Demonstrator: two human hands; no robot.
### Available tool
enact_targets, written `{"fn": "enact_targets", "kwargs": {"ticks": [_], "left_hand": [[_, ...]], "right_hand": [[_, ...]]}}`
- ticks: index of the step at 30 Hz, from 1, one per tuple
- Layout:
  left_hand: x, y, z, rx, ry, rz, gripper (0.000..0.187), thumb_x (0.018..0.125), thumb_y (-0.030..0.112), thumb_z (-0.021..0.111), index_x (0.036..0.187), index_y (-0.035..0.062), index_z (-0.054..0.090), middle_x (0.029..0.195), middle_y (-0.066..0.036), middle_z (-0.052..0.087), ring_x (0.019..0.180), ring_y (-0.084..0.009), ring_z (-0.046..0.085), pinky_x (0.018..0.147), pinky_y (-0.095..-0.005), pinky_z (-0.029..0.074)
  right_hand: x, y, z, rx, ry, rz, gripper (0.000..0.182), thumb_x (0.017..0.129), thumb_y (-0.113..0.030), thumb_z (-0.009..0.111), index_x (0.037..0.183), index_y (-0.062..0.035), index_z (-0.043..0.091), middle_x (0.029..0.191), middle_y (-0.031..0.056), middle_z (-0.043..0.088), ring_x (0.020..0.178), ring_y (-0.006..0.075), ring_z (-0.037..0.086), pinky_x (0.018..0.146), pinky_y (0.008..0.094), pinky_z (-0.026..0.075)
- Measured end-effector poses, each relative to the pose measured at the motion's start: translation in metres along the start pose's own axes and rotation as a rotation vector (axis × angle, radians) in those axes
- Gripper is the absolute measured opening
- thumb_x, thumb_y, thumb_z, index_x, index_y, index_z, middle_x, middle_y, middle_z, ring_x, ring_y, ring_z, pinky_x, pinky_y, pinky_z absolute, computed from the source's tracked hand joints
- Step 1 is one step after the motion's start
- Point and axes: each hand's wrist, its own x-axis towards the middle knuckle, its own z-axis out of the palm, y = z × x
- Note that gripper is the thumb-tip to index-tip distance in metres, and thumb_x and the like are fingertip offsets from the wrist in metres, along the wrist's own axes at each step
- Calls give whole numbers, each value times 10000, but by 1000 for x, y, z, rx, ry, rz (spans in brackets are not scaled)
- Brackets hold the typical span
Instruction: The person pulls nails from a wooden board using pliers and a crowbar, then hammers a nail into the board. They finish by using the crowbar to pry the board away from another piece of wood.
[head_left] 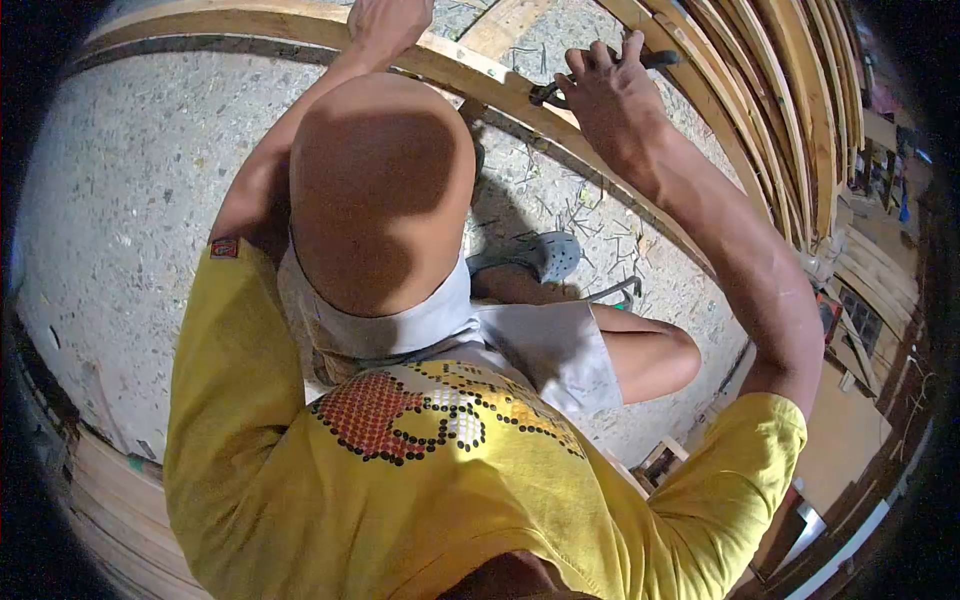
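Observation:
My right hand (615, 95) is closed over a black pry bar (663, 59), whose straight end sticks out past my fingers. Its hooked end (543, 95) lies against a long wooden plank (467, 62) that crosses in front of me. At the top edge my left hand (390, 22) rests at the same plank, with its fingers cut off by the frame. Another piece of wood (505, 28) meets the plank from the far side, between my hands.
Loose nails (578, 215) are strewn over the speckled floor (150, 160). By my grey clog (557, 257) lies a hooked metal tool (625, 288). Stacked planks (790, 90) rise at the right, and more boards (125, 515) lie at lower left.

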Motion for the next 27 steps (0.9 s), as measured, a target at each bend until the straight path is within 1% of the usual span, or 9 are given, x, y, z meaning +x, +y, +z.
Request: {"fn": "enact_targets", "kwargs": {"ticks": [4, 9, 13, 16, 18, 19, 21, 22, 27], "left_hand": [[0, -1, -2, 62, -9, -2, 321, 978, 207, 504, 807, -12, 663, 769, -239, 684, 639, -383, 667, 594, -468, 550], [3, 7, -10, 72, -158, -147, 385, 1015, 235, 472, 817, -25, 677, 734, -225, 678, 601, -374, 655, 567, -462, 543], [-1, -5, 3, 29, -31, -84, 409, 1028, 254, 474, 829, -32, 688, 734, -222, 681, 587, -374, 651, 566, -465, 543], [-1, -5, 4, 0, -6, -68, 405, 1030, 258, 485, 837, -33, 691, 733, -220, 682, 574, -376, 645, 577, -475, 544], [-1, -3, 4, 20, 17, -85, 402, 1031, 256, 491, 843, -34, 696, 724, -221, 679, 578, -370, 649, 576, -468, 545], [0, -4, 3, 22, 17, -85, 402, 1031, 256, 491, 843, -34, 696, 724, -221, 679, 578, -370, 649, 576, -468, 545], [0, -2, -2, 67, 14, -42, 407, 1031, 259, 497, 824, -37, 687, 707, -219, 673, 580, -358, 655, 545, -456, 539], [-1, -4, -1, 67, 13, -41, 407, 1031, 259, 497, 824, -37, 687, 707, -219, 673, 580, -358, 655, 545, -456, 539], [-1, -13, 10, 56, 86, 13, 400, 1021, 269, 521, 779, -18, 657, 683, -216, 655, 582, -372, 647, 549, -481, 524]], "right_hand": [[11, -2, -12, -15, -70, -24, 485, 988, -248, 598, 1467, -191, 546, 1360, 59, 525, 1303, 269, 504, 1133, 638, 350], [13, -1, -21, -64, -60, -30, 476, 980, -249, 617, 1446, -171, 559, 1337, 84, 518, 1304, 296, 505, 1138, 654, 347], [13, -1, -23, -101, -19, -41, 432, 980, -253, 618, 1402, -163, 600, 1327, 84, 521, 1292, 296, 511, 1108, 670, 367], [9, 4, -21, -141, 86, -37, 358, 978, -252, 622, 1320, -150, 656, 1274, 80, 563, 1224, 285, 567, 1052, 627, 438], [12, 7, -12, -35, 151, -59, 308, 940, -263, 642, 1195, -114, 731, 1181, 83, 623, 1138, 256, 630, 897, 507, 516], [13, 10, -3, -35, 152, -59, 308, 940, -263, 642, 1195, -114, 731, 1181, 83, 623, 1138, 256, 630, 897, 507, 516], [14, 11, 13, 96, 229, -99, 186, 923, -239, 650, 1061, -158, 745, 1123, 31, 643, 1051, 189, 664, 780, 352, 512], [4, 21, -1, 134, 131, -143, 312, 965, -113, 592, 1266, -155, 662, 1187, 103, 619, 1082, 258, 640, 856, 356, 515], [-15, 20, 45, 342, 320, -128, 523, 955, -80, 571, 1463, -203, 555, 1270, 134, 578, 1087, 290, 617, 872, 403, 510]]}}
